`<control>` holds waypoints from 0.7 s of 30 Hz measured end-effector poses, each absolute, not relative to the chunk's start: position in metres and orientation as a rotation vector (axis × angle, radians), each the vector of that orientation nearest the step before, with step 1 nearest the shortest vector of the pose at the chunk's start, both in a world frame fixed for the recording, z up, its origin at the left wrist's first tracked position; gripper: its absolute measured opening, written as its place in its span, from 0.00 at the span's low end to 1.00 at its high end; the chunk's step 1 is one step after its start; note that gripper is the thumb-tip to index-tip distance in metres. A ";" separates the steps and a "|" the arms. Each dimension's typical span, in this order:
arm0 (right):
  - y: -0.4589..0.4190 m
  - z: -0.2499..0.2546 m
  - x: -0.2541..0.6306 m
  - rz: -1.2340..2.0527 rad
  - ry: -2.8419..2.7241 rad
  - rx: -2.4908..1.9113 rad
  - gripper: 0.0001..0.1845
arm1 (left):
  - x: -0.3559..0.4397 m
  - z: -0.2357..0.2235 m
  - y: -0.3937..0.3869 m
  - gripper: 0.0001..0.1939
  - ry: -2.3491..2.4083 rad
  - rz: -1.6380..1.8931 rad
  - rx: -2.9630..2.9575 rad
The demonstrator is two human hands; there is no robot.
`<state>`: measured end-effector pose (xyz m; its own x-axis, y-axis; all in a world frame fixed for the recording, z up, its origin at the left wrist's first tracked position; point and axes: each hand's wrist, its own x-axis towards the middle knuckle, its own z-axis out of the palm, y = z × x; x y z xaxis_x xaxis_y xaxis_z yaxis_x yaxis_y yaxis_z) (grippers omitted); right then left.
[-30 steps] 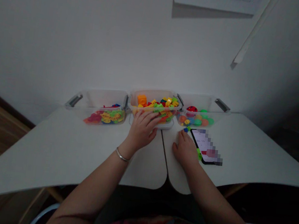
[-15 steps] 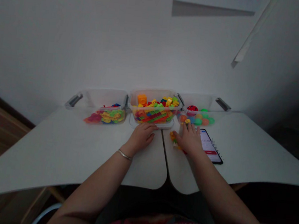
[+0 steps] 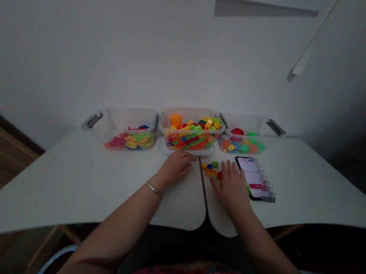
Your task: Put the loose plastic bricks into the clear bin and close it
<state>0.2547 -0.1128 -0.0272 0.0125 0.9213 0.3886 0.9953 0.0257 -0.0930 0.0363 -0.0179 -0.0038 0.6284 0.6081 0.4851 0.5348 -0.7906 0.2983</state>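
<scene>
My left hand (image 3: 176,167) lies on the white table in front of the middle box, holding nothing, its fingers loosely stretched out and the thumb apart. My right hand (image 3: 232,188) is open, palm down, with fingers stretched over the table. Close to its thumb and fingertips is a small group of toy building blocks (image 3: 211,172) in yellow, orange, green, blue and red. Part of that group is hidden under the hand. A green piece (image 3: 248,187) peeks out on the hand's other side, beside a phone (image 3: 253,179) with a lit screen.
A clear box (image 3: 192,131) full of building blocks stands on a lid (image 3: 165,148) at the middle back. Left of it is a clear box (image 3: 130,128) with colourful toy pieces; at right, another box (image 3: 248,137) holds coloured balls. A gap (image 3: 201,187) divides the tabletops.
My right hand has drawn back from the right-hand box towards me and lies flatter. More of the blocks beside it now show. My left hand has barely moved.
</scene>
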 end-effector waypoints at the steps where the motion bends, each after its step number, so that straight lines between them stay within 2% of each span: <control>1: -0.118 -0.030 0.259 -0.343 -1.922 -1.988 0.36 | 0.036 -0.004 -0.018 0.16 0.970 0.873 2.717; 5: -0.129 -0.046 0.276 -0.357 -1.853 -2.060 0.35 | 0.038 -0.003 -0.019 0.17 0.996 0.800 2.721; 10: -0.122 -0.058 0.277 -0.189 -1.901 -1.905 0.36 | 0.041 -0.004 -0.023 0.18 0.995 0.756 2.711; 16: -0.102 -0.045 0.259 -0.033 -2.015 -1.852 0.44 | 0.040 -0.012 -0.023 0.23 0.944 0.729 2.697; 21: -0.084 -0.033 0.252 -0.027 -2.113 -1.815 0.41 | 0.046 -0.017 -0.022 0.25 0.892 0.621 2.718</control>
<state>0.2521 -0.0841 -0.0333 -0.1146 0.9541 0.2765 0.9609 0.1771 -0.2129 0.0460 -0.0225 -0.0166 0.7274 0.6045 0.3247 0.5141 -0.7935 0.3256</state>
